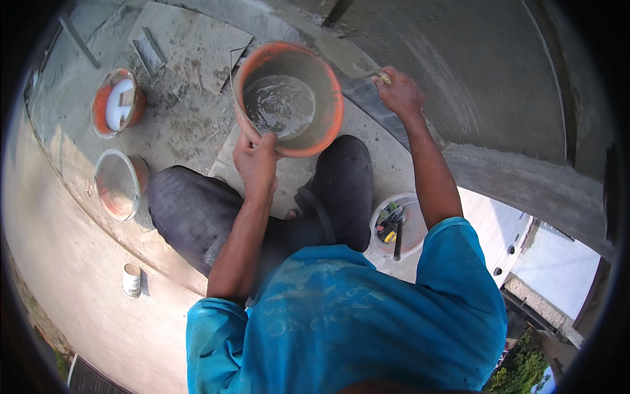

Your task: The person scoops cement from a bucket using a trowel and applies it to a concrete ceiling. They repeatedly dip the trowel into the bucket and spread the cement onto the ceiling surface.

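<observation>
Left hand [257,163] clamped on near rim of orange bucket [289,98], thumb inside, fingers curled outside; bucket tilted, grey slurry pooled within, sitting just beyond the knees. Right hand [399,92] closed around handle of trowel [344,58], blade flat against grey wall [485,72] just right of bucket. Off to the left, second orange pail [117,104] with a white object inside; below it a clear pail [117,184]. Small white can [132,280] standing alone lower left, label unreadable. White tub [397,226] of tools beside right knee.
</observation>
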A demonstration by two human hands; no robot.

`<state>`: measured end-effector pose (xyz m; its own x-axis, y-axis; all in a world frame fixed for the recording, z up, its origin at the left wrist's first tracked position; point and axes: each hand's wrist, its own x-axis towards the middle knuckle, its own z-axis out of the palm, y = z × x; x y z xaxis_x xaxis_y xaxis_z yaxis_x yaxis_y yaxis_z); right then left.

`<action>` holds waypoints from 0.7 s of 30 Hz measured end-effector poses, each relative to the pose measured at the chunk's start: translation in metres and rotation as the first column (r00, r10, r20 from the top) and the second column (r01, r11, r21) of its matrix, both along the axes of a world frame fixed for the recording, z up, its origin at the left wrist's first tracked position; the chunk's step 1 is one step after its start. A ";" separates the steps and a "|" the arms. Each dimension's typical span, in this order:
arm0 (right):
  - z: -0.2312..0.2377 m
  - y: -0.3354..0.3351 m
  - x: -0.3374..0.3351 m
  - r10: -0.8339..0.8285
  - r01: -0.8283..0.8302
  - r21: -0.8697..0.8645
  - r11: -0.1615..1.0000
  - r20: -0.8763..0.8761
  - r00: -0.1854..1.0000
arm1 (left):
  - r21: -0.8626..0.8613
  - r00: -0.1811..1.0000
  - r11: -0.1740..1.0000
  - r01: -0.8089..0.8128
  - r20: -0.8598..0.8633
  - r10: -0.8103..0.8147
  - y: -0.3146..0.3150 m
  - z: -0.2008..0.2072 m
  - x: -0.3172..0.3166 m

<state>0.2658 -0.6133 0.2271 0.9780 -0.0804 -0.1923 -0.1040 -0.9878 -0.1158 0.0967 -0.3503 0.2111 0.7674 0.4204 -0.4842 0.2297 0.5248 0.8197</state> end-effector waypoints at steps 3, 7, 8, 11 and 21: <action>-0.026 0.004 0.010 0.006 -0.006 0.017 1.000 0.037 0.999 | 0.022 1.000 1.000 0.000 -0.016 0.001 0.004 -0.013 -0.004; -0.043 0.006 0.012 0.004 0.000 -0.021 1.000 0.203 0.979 | 0.030 1.000 1.000 -0.008 -0.026 0.009 0.008 -0.013 -0.004; -0.042 0.009 0.008 0.010 -0.004 -0.023 1.000 0.241 0.971 | 0.036 1.000 0.999 0.003 -0.019 -0.002 0.010 -0.015 -0.005; -0.040 0.007 -0.005 0.004 -0.012 0.019 1.000 0.381 0.925 | 0.044 0.999 0.999 0.029 -0.043 -0.027 0.014 -0.016 -0.006; 0.038 0.022 -0.031 -0.050 0.086 -0.046 0.995 0.508 0.860 | -0.012 0.998 0.998 0.055 0.007 -0.054 0.019 -0.011 -0.001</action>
<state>0.2345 -0.5913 0.2650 0.9308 -0.1454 0.3355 -0.1158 -0.9875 -0.1066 0.0955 -0.3317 0.2006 0.7920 0.3721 -0.4840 0.2531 0.5214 0.8149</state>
